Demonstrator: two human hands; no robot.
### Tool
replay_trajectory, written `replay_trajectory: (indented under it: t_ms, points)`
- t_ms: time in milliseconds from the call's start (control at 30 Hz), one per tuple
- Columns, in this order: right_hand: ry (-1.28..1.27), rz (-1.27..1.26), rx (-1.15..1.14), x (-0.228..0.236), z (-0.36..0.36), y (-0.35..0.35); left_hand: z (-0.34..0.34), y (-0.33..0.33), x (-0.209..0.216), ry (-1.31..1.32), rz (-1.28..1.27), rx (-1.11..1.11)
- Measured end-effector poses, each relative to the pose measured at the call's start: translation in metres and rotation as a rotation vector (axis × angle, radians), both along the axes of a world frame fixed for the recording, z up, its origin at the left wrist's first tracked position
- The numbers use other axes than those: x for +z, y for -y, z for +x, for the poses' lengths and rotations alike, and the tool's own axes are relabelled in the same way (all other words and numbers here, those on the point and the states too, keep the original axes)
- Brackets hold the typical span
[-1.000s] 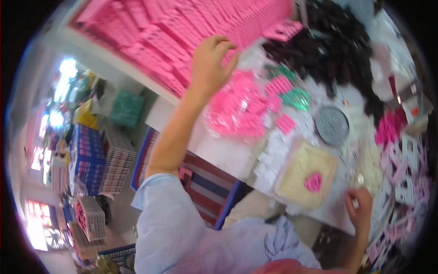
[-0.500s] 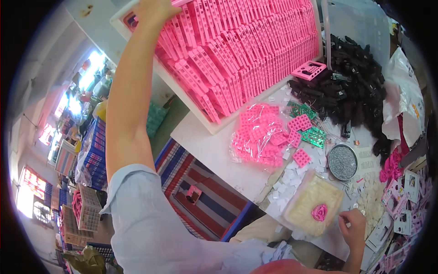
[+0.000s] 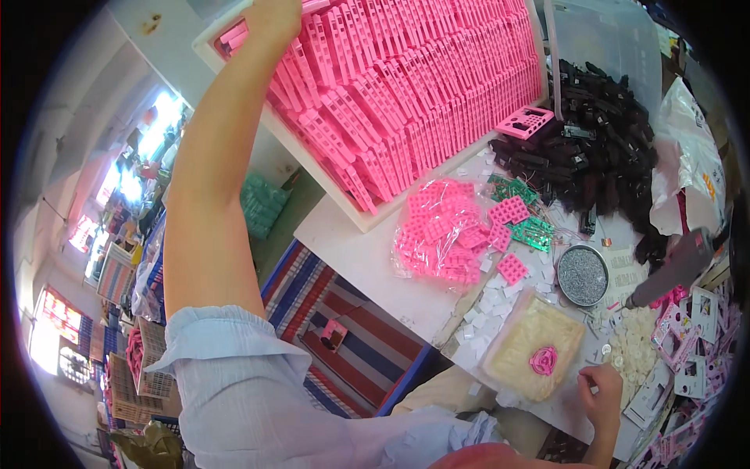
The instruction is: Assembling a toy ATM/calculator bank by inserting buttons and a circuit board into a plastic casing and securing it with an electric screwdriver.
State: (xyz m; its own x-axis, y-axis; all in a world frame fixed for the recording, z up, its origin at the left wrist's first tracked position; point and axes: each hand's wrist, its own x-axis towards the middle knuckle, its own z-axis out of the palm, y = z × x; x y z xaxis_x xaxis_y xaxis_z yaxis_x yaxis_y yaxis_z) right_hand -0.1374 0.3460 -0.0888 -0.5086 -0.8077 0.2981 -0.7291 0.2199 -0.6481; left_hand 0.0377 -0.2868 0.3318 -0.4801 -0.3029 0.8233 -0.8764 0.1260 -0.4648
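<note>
My left arm reaches up to the far left side of a white-rimmed crate (image 3: 281, 129) tightly filled with rows of pink plastic casings (image 3: 406, 86). My left hand (image 3: 275, 17) is over the crate's far left corner; the top of the picture cuts off its fingers. At the lower right my right hand (image 3: 601, 393) is closed with curled fingers, and whatever lies in them is hidden. Beside it is a pale yellowish pad (image 3: 539, 336) in clear wrap, with a pink ring-shaped coil (image 3: 543, 361) on top. A round tin (image 3: 583, 276) of tiny grey metal parts stands farther back.
A clear bag of pink keypads (image 3: 441, 234) and green circuit boards (image 3: 533, 233) lie mid-table. One pink casing (image 3: 524, 123) rests by a heap of black parts (image 3: 594, 156). A dark grey rod-shaped tool (image 3: 672, 270) juts in near printed casings (image 3: 691, 375) on the right.
My left hand has moved slightly up and left, taking its fingers out of view. The dark grey tool has swung inward on the right. My right hand stays nearly still.
</note>
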Motion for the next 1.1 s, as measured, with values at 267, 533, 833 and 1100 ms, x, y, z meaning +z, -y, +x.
replay_trajectory:
  t_ms: [267, 533, 833, 1100]
  points:
    - [-0.009, -0.055, 0.104, 0.006, 0.008, 0.011, 0.014, 0.009, -0.007, 0.115, -0.221, -0.156]
    - [0.023, -0.053, 0.071, -0.002, 0.008, -0.009, 0.023, -0.109, -0.027, 0.113, -0.329, -0.324]
    - [-0.014, -0.061, 0.083, 0.006, 0.006, -0.01, 0.031, -0.234, -0.202, 0.303, 0.054, -1.159]
    - [-0.008, 0.038, 0.038, 0.01, 0.006, -0.015, 0.033, -0.199, -0.329, 0.307, 0.352, -1.032]
